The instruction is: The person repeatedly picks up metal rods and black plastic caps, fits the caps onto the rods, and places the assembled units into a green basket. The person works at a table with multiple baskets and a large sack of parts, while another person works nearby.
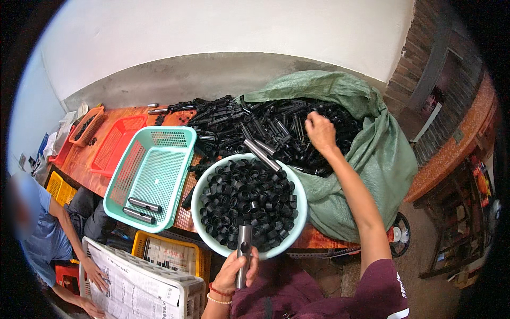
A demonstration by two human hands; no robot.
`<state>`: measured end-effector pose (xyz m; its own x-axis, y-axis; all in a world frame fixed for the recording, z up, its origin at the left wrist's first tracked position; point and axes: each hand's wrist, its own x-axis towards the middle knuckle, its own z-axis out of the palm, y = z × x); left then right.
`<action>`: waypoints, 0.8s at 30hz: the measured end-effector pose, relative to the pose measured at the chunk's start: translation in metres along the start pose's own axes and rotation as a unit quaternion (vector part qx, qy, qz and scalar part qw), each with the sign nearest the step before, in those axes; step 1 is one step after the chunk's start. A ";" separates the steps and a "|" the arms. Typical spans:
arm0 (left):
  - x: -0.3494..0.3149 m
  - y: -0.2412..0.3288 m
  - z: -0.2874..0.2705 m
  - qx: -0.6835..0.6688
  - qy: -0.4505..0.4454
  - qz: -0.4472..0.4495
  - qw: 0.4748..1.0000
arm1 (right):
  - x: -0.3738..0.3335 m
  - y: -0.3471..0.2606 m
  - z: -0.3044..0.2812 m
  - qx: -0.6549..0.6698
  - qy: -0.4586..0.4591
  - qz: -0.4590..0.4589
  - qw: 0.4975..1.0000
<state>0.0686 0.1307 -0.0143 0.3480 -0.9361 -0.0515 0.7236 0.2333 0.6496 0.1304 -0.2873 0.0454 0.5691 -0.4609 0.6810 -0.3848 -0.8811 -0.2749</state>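
1. The left hand (234, 272) is closed around a silver metal tube (245, 236), thumb on one side and fingers on the other.
2. The tube runs lengthwise through this grip, its far end well clear of the fingers and its near end just showing below them (a dark opening in its side sits beside the thumb).
3. Tube and hand are at the near edge of a pale green basin (303, 207) full of short black rings (249, 194).
4. The right hand (320, 130) is farther off, over the black parts (276, 127) heaped on the green sack (385, 151); its fingers curl inward, and whether they hold anything I cannot tell.
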 end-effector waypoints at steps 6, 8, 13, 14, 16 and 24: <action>0.014 -0.005 0.005 -0.052 0.042 0.091 0.994 | 0.000 -0.005 -0.089 0.446 0.021 0.251 0.859; 0.020 -0.003 0.006 -0.088 0.051 0.130 0.986 | -0.021 -0.016 -0.107 0.568 -0.035 0.261 0.780; 0.048 0.010 0.009 -0.119 0.054 0.150 0.980 | -0.104 -0.056 -0.131 0.719 -0.174 0.291 0.607; 0.052 0.012 0.008 -0.107 0.071 0.154 0.980 | -0.123 -0.066 -0.133 0.720 -0.193 0.301 0.594; 0.058 0.014 0.009 -0.083 0.104 0.163 0.978 | -0.158 -0.085 -0.131 0.727 -0.222 0.307 0.573; 0.064 0.008 0.015 0.007 0.201 0.148 0.968 | -0.203 -0.093 -0.141 0.622 -0.249 0.205 0.713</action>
<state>0.0878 0.0691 -0.0011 0.7451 -0.6498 -0.1501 0.5491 0.4700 0.6911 -0.0517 -0.0966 0.0281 0.9007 -0.4149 0.1292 0.1733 0.0703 -0.9824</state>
